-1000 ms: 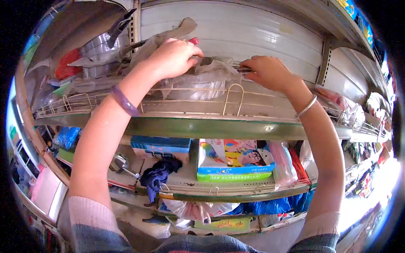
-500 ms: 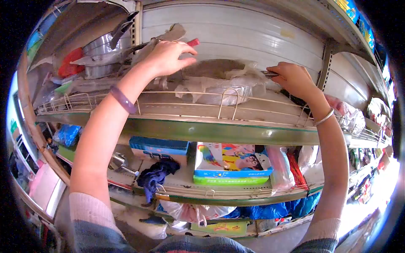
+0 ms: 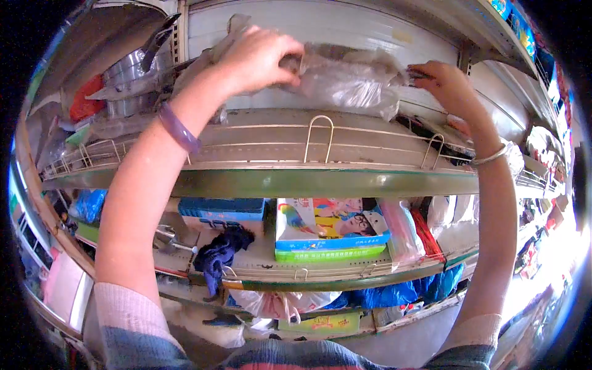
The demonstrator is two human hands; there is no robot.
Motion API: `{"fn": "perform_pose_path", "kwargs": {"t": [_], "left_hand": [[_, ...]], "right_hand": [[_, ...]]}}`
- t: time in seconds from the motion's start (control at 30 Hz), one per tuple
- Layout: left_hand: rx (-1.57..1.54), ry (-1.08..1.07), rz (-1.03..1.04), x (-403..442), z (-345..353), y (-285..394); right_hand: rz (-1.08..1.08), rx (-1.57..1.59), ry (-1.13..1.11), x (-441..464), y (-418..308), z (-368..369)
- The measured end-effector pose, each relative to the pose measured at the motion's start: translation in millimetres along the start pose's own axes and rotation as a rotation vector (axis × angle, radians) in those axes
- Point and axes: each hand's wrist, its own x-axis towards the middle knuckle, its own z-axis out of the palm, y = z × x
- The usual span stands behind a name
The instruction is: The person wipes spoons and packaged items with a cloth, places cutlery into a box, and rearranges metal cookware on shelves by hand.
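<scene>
A dark, shallow pan in clear, crumpled plastic wrap [image 3: 351, 80] is held above the top shelf board, its wrapped underside facing me. My left hand [image 3: 259, 58], with a purple bangle on its wrist, is closed around the pan's left edge. Over at the right end, my right hand [image 3: 441, 80] pinches a short dark part, likely a handle. Much of the pan's shape is hidden by the wrap. Below it, bare shelf board [image 3: 259, 129] shows behind the wire guard rail [image 3: 317, 139].
Metal pots [image 3: 132, 71] and a red item [image 3: 86, 98] stand at the left. Dark wrapped goods [image 3: 431, 132] lie below my right hand. The lower shelf holds a blue box [image 3: 222, 213], a colourful box [image 3: 333, 228] and dark blue cloth [image 3: 222, 253].
The wrapped pan has risen off the shelf board and tilted, so its underside shows. Both hands have moved up with it, and my left hand has closed on its edge.
</scene>
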Motion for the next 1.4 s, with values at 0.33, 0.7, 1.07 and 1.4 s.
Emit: {"fn": "perform_pose_path", "kwargs": {"t": [0.33,0.7,1.07,1.4], "left_hand": [[-0.204,0.086,0.135,-15,-110,39],[-0.515,0.055,0.295,-137,-166,117],[-0.764,-0.02,0.215,-306,-104,144],[-0.34,-0.191,-0.321,-477,-66,46]], "right_hand": [[-0.065,0.12,0.094,-34,-17,-95],[0.33,0.171,0.075,-218,-60,-160],[-0.104,0.105,-0.405,-230,-254,-113],[-0.24,0.312,-0.25,-141,-405,66]]}}
